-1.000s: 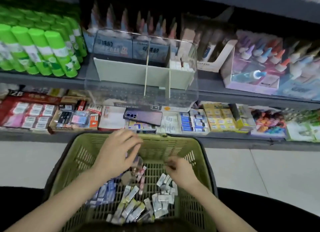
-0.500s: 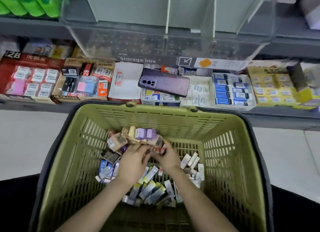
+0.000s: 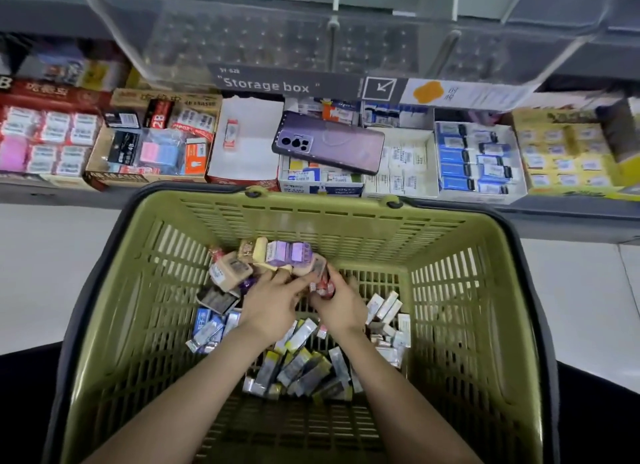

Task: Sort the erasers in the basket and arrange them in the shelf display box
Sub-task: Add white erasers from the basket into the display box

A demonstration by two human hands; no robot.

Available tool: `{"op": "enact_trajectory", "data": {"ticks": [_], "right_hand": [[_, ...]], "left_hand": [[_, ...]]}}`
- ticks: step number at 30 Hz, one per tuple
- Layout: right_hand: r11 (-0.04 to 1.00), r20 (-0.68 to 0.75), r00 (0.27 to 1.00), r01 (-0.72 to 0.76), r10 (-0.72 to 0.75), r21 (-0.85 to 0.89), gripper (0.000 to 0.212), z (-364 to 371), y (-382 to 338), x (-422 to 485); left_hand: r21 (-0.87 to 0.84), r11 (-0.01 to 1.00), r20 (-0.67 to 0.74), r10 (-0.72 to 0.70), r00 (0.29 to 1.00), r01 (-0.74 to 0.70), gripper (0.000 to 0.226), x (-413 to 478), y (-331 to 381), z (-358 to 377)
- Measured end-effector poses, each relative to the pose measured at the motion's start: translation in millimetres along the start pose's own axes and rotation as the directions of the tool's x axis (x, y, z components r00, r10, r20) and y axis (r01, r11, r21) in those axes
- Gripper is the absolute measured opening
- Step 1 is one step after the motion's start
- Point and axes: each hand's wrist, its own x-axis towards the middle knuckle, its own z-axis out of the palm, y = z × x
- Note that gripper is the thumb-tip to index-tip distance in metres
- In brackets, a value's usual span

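A green slatted basket [image 3: 460, 311] holds several wrapped erasers in loose heaps. Purple-wrapped erasers [image 3: 289, 253] and beige ones [image 3: 230, 271] lie at the far side, blue ones [image 3: 207, 327] at the left, white ones [image 3: 386, 308] at the right, silver-and-yellow ones [image 3: 301, 366] near me. Both hands are down inside. My left hand [image 3: 273, 304] reaches into the far heap with curled fingers; what they hold is hidden. My right hand [image 3: 341, 306] pinches a small red-and-white eraser [image 3: 323, 287]. The clear display box [image 3: 242, 48] labelled "Storage box" stands on the shelf above.
A purple phone [image 3: 329, 147] lies on the boxes of the lower shelf. Cartons of erasers line that shelf: red [image 3: 45, 131], brown [image 3: 152, 145], a nearly bare white one [image 3: 246, 141], blue [image 3: 474, 159] and yellow [image 3: 568, 155]. White floor shows on both sides of the basket.
The view has dropped and closed in on the basket. Both hands have come together at the far heap, and my right hand now pinches a small red-and-white eraser.
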Motion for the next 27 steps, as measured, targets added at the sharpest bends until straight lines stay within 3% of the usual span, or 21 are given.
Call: {"op": "enact_trajectory", "data": {"ticks": [3, 10, 15, 22, 27], "right_hand": [[0.998, -0.043, 0.997, -0.067, 0.067, -0.013, 0.053, -6.9, 9.8, 1.0], [0.978, -0.025, 0.999, -0.052, 0.048, -0.202, 0.064, -0.4, 3.3, 4.7], [0.971, -0.124, 0.992, -0.019, -0.011, -0.238, 0.042, 1.2, 8.1, 1.8], [0.990, -0.157, 0.987, -0.049, 0.028, -0.134, 0.035, -28.6, 24.3, 0.8], [0.987, -0.112, 0.988, -0.091, 0.106, 0.129, 0.022, -64.9, 35.1, -8.8]], "left_hand": [[-0.141, 0.989, -0.051, -0.060, 0.997, 0.052, 0.061, 1.3, -6.0, 4.6], [-0.161, 0.987, -0.069, -0.032, 0.997, 0.021, 0.061, 1.8, -7.7, 4.8], [-0.179, 0.984, -0.071, -0.019, 0.997, 0.006, 0.063, 1.2, -8.7, 5.5], [-0.159, 0.987, -0.065, -0.044, 0.997, 0.033, 0.062, 0.7, -4.3, 5.8], [-0.097, 0.994, 0.017, -0.056, 0.998, 0.058, 0.060, 2.9, 4.9, 5.8]]}}
